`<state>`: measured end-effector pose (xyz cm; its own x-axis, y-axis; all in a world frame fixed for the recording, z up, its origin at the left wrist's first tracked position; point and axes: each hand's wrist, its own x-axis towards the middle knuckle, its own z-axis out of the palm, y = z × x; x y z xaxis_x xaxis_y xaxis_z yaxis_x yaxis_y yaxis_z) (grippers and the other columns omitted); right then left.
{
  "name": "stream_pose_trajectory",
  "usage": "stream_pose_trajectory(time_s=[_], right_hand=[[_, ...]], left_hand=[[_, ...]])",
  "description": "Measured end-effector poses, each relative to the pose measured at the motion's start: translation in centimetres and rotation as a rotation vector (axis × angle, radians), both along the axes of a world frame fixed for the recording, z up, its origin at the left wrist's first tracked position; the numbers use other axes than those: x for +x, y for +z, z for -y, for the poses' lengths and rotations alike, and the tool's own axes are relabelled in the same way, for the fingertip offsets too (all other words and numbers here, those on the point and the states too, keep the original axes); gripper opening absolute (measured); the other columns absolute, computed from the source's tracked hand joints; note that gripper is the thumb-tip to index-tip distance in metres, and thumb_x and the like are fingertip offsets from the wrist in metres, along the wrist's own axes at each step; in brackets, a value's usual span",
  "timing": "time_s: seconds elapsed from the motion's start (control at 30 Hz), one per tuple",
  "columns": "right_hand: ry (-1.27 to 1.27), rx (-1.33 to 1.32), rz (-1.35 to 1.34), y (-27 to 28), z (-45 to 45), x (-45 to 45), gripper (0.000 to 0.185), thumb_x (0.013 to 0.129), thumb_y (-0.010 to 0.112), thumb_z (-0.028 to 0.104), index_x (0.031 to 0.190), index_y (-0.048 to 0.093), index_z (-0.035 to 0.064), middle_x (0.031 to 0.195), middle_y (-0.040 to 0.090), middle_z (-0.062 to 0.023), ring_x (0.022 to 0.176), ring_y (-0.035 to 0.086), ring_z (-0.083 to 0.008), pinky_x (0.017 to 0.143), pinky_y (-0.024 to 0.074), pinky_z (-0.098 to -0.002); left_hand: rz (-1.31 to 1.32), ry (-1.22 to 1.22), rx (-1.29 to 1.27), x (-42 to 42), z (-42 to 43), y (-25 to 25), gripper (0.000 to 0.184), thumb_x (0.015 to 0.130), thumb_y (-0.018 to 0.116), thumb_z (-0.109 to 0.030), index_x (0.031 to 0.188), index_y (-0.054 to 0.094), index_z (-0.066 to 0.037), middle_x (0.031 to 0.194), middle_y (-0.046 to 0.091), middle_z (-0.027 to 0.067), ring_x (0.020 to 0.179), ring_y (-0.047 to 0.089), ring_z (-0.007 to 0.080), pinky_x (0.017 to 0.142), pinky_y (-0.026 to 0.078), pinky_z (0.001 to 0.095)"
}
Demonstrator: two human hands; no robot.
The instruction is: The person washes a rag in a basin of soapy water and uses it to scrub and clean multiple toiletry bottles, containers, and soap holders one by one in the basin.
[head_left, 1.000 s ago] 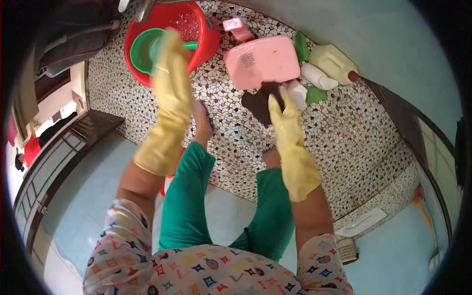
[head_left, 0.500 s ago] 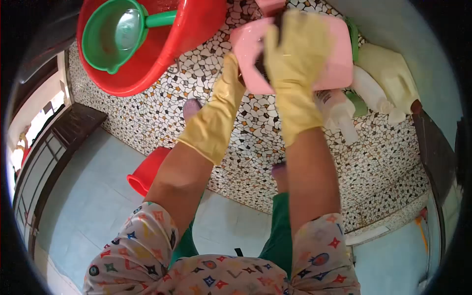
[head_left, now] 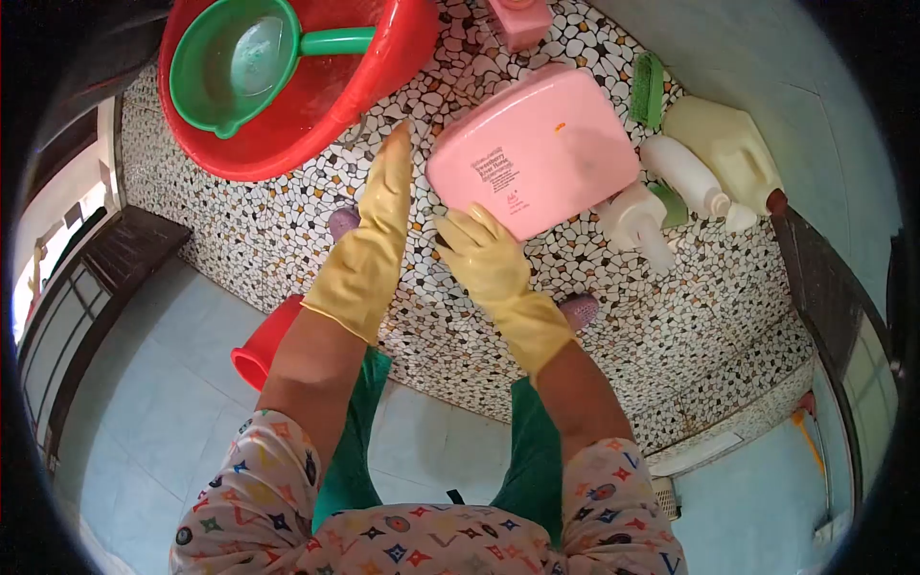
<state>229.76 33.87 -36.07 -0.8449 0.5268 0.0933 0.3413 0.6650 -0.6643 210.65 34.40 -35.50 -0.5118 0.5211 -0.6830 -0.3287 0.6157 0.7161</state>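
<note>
I see a cream jug lying beside a white bottle, and a red container near blue floor tiles.

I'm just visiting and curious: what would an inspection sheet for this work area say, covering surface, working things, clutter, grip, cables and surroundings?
Surface: speckled stone floor.
Job's things: pink container on the floor, printing on the side facing the camera; red tub beyond, with a green dipper over it.
Clutter: cream jug and white bottle near the wall; red bucket beside the left arm.
Grip: left hand gloved, fingers straight, nothing visibly held; right hand gloved, fingers bent at the container's near edge, hold unclear.
Cables: nothing seen.
Surroundings: pale wall; bluish tiles.
</note>
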Motion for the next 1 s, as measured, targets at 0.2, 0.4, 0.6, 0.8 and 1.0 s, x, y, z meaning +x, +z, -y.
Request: stream_pose_trajectory(time_s=[0.2,0.4,0.6,0.8,1.0], right_hand=[[-0.246,-0.749,-0.103,4.8,-4.4,5.0,0.045,0.088,0.059,-0.002,0.131,0.067,0.0076,0.138,0.060,-0.0194,0.128,0.057,-0.0388,0.111,0.0442,-0.0438],[-0.447,0.120,0.001,1.6,-16.7,4.2,0.043,0.085,0.064,0.008,0.128,0.064,0.0057,0.104,0.061,-0.0140,0.102,0.057,-0.0362,0.092,0.0457,-0.0465],[-0.531,0.396,0.208,0.8,-14.7,-1.5,0.041,0.085,0.063,0.016,0.125,0.066,0.0105,0.116,0.063,-0.0108,0.106,0.057,-0.0330,0.091,0.0461,-0.0481],[-0.354,0.279,0.082,-0.2,-5.3,-6.8,0.030,0.086,0.064,0.020,0.116,0.070,0.0174,0.125,0.064,-0.0033,0.122,0.058,-0.0260,0.106,0.0459,-0.0432],[-0.176,0.197,0.069,-0.7,1.3,-3.3,0.021,0.083,0.064,0.017,0.101,0.075,0.0140,0.114,0.068,-0.0019,0.115,0.062,-0.0240,0.101,0.0514,-0.0394]], left_hand=[[-0.060,-0.741,0.092,-1.1,-2.6,-2.8,0.060,0.100,0.064,-0.030,0.152,0.047,-0.004,0.137,0.063,0.0209,0.127,0.061,0.0276,0.108,0.046,0.0340],[-0.253,-0.726,0.078,0.4,-2.0,-1.1,0.055,0.101,0.064,-0.027,0.150,0.049,-0.006,0.132,0.065,0.0213,0.120,0.064,0.0287,0.104,0.049,0.0354],[0.057,-0.236,0.196,2.0,1.1,-3.2,0.055,0.106,0.052,-0.033,0.150,0.045,-0.002,0.143,0.056,0.0173,0.127,0.056,0.0243,0.105,0.046,0.0340],[0.498,0.517,0.110,2.5,-1.0,-1.4,0.076,0.105,0.029,-0.066,0.156,0.039,-0.011,0.155,0.046,0.0126,0.138,0.047,0.0327,0.120,0.033,0.0464],[0.306,0.326,0.022,0.5,2.2,-1.0,0.093,0.098,0.043,-0.074,0.164,0.024,-0.012,0.169,0.024,0.0127,0.154,0.026,0.0357,0.124,0.026,0.0483]])
